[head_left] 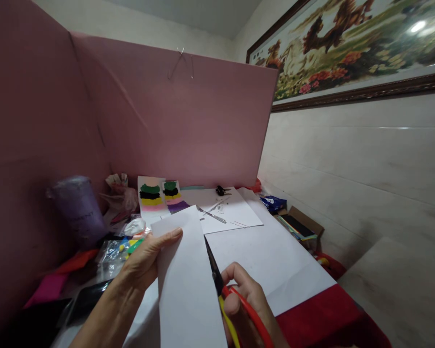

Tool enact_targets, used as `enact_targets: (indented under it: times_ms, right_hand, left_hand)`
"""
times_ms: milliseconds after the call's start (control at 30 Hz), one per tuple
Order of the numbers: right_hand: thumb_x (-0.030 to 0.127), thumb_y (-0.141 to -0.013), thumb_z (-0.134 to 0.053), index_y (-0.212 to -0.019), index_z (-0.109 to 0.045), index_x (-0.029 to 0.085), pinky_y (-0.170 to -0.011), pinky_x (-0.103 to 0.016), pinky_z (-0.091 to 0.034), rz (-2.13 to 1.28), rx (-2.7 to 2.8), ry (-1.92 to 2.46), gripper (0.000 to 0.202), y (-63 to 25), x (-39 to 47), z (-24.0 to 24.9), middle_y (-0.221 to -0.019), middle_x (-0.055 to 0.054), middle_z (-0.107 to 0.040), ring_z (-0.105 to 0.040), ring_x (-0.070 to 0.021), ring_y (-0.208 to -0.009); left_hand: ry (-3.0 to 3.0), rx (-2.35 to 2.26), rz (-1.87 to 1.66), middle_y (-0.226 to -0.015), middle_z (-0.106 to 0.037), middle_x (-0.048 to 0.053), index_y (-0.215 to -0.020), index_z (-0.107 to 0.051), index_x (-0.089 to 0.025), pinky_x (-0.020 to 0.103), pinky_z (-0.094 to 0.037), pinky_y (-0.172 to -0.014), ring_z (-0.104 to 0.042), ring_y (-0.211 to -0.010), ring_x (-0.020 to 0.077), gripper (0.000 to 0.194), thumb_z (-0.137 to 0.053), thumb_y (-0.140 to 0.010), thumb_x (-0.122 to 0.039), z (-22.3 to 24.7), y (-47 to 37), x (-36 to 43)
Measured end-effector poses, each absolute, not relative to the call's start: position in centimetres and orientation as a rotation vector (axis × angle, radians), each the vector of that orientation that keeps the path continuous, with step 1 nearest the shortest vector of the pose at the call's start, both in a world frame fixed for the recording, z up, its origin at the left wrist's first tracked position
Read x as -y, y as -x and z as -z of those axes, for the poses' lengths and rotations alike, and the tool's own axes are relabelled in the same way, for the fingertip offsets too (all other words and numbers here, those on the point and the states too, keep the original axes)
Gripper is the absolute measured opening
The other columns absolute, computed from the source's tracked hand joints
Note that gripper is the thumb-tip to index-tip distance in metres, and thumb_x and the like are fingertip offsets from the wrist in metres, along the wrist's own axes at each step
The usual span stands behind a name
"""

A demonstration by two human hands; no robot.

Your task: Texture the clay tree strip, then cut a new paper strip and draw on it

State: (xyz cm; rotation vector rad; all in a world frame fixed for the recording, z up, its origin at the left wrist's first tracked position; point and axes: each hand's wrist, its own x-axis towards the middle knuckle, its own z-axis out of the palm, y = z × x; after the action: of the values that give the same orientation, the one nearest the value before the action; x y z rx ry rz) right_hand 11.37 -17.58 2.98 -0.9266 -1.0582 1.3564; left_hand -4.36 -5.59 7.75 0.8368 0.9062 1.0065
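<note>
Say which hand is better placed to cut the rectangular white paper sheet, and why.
Probably the right hand: it holds dark-bladed, red-and-yellow-handled scissors beside the white paper sheet. The left hand is occupied gripping that sheet.

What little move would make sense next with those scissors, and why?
A sensible next move may be for the right hand to open the scissors slightly at the edge of the white paper: the left hand grips that sheet, and the dark blades, seemingly nearly closed, lie along its right side.
</note>
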Motion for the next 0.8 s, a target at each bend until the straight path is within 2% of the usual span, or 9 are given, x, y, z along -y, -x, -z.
enact_targets:
  times_ms: [67, 200, 300, 367, 467, 600, 800]
  right_hand:
    - [0.083, -0.047, -0.068, -0.080, -0.036, 0.023, -0.029, -0.015, -0.019, -1.389, 0.943, 0.918, 0.075, -10.9, 16.9, -2.0, -0.043, 0.012, -0.043, -0.025, -0.0020, -0.030]
    - [0.077, -0.035, -0.077, -0.078, -0.033, 0.025, -0.030, -0.016, -0.023, -1.477, 0.758, 0.937, 0.081, -10.4, 15.9, -1.0, -0.047, 0.008, -0.052, -0.034, -0.0043, -0.031]
    - [0.079, -0.040, -0.074, -0.078, -0.032, 0.025, -0.030, -0.016, -0.024, -1.528, 0.782, 0.932, 0.078, -10.6, 16.3, -1.6, -0.045, 0.010, -0.049, -0.033, -0.0043, -0.029]
    - [0.081, -0.048, -0.069, -0.081, -0.035, 0.024, -0.030, -0.015, -0.022, -1.480, 0.910, 0.923, 0.074, -11.0, 17.0, -2.5, -0.041, 0.012, -0.043, -0.028, -0.0030, -0.029]
    - [0.086, -0.059, -0.057, -0.090, -0.039, 0.021, -0.034, -0.014, -0.026, -1.364, 1.085, 0.938, 0.074, -11.5, 18.1, -4.0, -0.043, 0.012, -0.042, -0.032, -0.0036, -0.034]
    - [0.091, -0.053, -0.051, -0.092, -0.037, 0.021, -0.035, -0.016, -0.033, -1.386, 1.142, 0.962, 0.081, -12.0, 18.4, -5.0, -0.045, 0.010, -0.045, -0.035, -0.0053, -0.035]
    - [0.090, -0.054, -0.053, -0.093, -0.037, 0.022, -0.033, -0.016, -0.033, -1.421, 1.074, 0.948, 0.080, -11.9, 17.9, -4.3, -0.042, 0.011, -0.045, -0.035, -0.0052, -0.032]
  left_hand:
    - [-0.832, -0.910, -0.999, -0.063, -0.073, 0.004, -0.088, -0.063, -0.014, 0.028, -0.056, -0.047, -0.066, -0.049, 0.0198, 0.038, -0.083, -0.056, -0.017, -7.8, 4.4, 5.6]
    - [-0.834, -0.900, -0.965, -0.062, -0.072, 0.005, -0.084, -0.065, -0.012, 0.027, -0.057, -0.049, -0.066, -0.050, 0.0192, 0.034, -0.084, -0.056, -0.018, -7.8, 4.4, 5.5]
    - [-0.838, -0.887, -0.968, -0.062, -0.072, 0.005, -0.084, -0.065, -0.013, 0.027, -0.057, -0.049, -0.066, -0.050, 0.0185, 0.034, -0.084, -0.057, -0.018, -7.7, 4.4, 5.4]
    - [-0.841, -0.881, -0.972, -0.062, -0.072, 0.004, -0.085, -0.065, -0.013, 0.027, -0.057, -0.048, -0.066, -0.050, 0.0183, 0.033, -0.083, -0.058, -0.017, -7.7, 4.5, 5.4]
    - [-0.836, -0.877, -0.982, -0.061, -0.072, 0.003, -0.086, -0.065, -0.013, 0.027, -0.057, -0.047, -0.065, -0.049, 0.0179, 0.032, -0.083, -0.059, -0.016, -7.6, 4.5, 5.5]
    - [-0.842, -0.881, -0.963, -0.062, -0.072, 0.005, -0.087, -0.065, -0.013, 0.029, -0.057, -0.049, -0.066, -0.049, 0.0200, 0.033, -0.083, -0.059, -0.017, -7.6, 4.3, 5.4]
    - [-0.845, -0.874, -0.943, -0.064, -0.073, 0.008, -0.087, -0.068, -0.011, 0.030, -0.057, -0.051, -0.066, -0.050, 0.0205, 0.033, -0.083, -0.059, -0.019, -7.6, 4.2, 5.5]
